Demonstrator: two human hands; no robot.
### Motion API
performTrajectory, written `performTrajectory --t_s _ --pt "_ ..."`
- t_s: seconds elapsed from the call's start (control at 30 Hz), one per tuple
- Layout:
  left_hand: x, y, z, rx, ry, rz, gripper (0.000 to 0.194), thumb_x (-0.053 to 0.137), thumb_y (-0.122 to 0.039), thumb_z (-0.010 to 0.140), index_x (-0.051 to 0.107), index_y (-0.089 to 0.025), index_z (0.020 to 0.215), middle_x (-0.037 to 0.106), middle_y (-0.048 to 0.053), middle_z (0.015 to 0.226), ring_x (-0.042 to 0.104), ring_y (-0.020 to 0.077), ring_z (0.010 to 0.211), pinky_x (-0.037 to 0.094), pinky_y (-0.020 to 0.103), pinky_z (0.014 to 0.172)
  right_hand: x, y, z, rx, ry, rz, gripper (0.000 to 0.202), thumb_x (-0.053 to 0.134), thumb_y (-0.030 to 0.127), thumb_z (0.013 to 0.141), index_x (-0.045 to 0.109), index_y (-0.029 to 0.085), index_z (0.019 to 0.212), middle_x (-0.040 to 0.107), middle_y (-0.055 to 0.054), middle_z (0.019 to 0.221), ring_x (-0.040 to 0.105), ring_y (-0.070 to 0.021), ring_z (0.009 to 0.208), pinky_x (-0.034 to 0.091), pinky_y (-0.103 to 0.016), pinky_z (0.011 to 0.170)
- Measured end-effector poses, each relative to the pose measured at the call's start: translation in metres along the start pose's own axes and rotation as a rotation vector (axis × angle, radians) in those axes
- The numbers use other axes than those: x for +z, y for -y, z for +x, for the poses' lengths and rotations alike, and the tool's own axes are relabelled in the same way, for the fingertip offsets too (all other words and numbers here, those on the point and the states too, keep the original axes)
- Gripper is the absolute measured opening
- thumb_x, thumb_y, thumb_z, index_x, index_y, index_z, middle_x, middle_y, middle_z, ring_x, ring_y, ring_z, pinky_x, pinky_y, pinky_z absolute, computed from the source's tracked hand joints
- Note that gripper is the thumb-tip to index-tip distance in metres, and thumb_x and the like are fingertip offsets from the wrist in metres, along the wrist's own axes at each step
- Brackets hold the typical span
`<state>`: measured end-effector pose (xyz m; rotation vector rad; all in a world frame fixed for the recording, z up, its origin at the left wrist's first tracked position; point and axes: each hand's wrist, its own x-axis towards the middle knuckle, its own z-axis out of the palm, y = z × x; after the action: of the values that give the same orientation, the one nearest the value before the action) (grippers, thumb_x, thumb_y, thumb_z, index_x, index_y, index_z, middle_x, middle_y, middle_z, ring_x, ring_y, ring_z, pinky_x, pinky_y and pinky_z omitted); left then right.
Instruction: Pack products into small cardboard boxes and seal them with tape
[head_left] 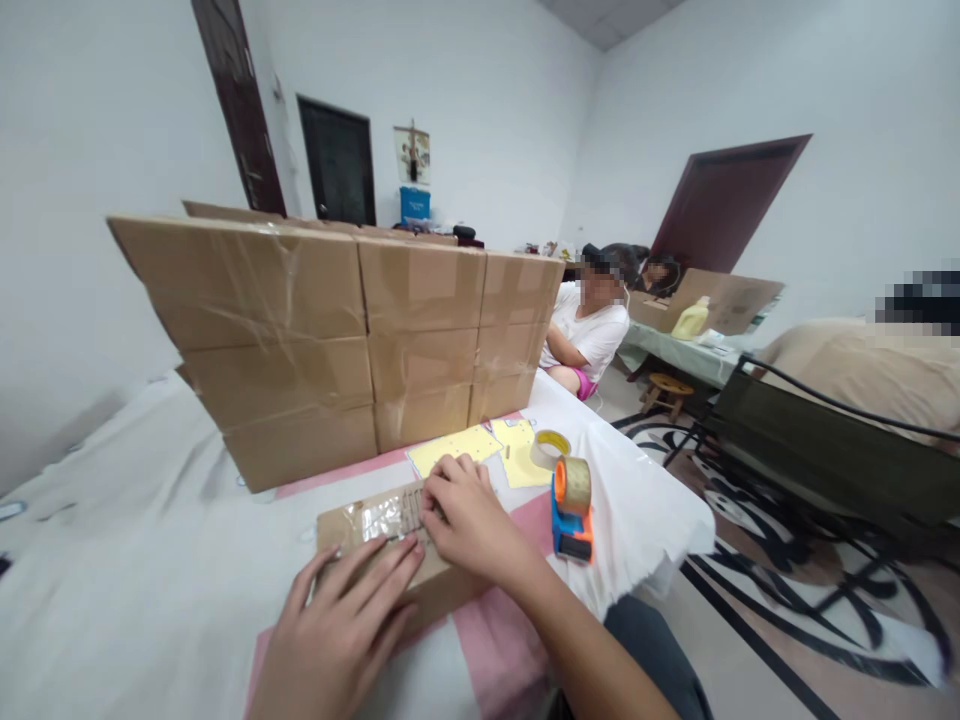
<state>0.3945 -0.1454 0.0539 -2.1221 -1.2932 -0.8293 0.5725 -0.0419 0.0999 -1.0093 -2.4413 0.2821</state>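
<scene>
A small, flat cardboard box (337, 522) lies on the cloth-covered table in front of me. Shiny clear tape (381, 517) runs along its top. My left hand (337, 615) rests open across the near left part of the box, its fingers spread flat. On the right part of the top, my right hand (469, 515) is closed, with its fingers curled down; whatever is between them is hidden. To the right of that hand stands a blue and orange tape dispenser (574, 520) with a roll of tape on it. A loose tape roll (550, 450) lies just behind the dispenser.
Stacked cardboard boxes (300, 370) form a wall behind the small box. White patterned cloth (150, 540) covers the table. A person in a white shirt (596, 325) sits beyond it. At right are a dark folding chair (832, 450) and a wooden stool (667, 387).
</scene>
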Motion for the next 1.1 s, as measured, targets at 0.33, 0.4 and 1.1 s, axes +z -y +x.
performTrajectory --t_s 0.33,0.4,1.1 --pt "-0.0045 0.0025 0.0046 0.108 -0.023 0.113 0.033 0.058 -0.029 0.093 0.067 -0.031 0.124 0.073 -0.006 0.123 0.065 0.0186 0.106 0.035 0.037 0.096 0.0007 0.0013 -0.0008 0.014 -0.019 -0.032 0.006 0.054 0.015 0.091 0.055 0.019 0.087 0.057 -0.005 0.106 0.047 -0.0219 0.100 0.035 -0.037 0.084" --pt "-0.0043 0.0027 0.0040 0.135 -0.015 0.134 0.035 0.059 -0.028 0.091 0.067 -0.031 0.125 0.073 -0.006 0.123 0.065 0.0184 0.106 0.036 0.036 0.096 0.0004 0.0016 -0.0014 0.029 -0.031 -0.029 0.007 0.054 0.014 0.091 0.056 0.020 0.087 0.057 -0.005 0.104 0.047 -0.0218 0.098 0.035 -0.037 0.083" --pt "0.0007 0.0097 0.0024 0.274 -0.057 0.262 0.035 0.063 -0.029 0.084 0.071 -0.028 0.119 0.073 -0.010 0.121 0.062 0.0189 0.105 0.039 0.038 0.089 0.0008 0.0024 0.0000 0.160 -0.013 -0.032 0.025 0.065 0.034 0.092 0.066 0.019 0.111 0.065 -0.011 0.113 0.053 -0.0306 0.115 0.030 -0.051 0.109"
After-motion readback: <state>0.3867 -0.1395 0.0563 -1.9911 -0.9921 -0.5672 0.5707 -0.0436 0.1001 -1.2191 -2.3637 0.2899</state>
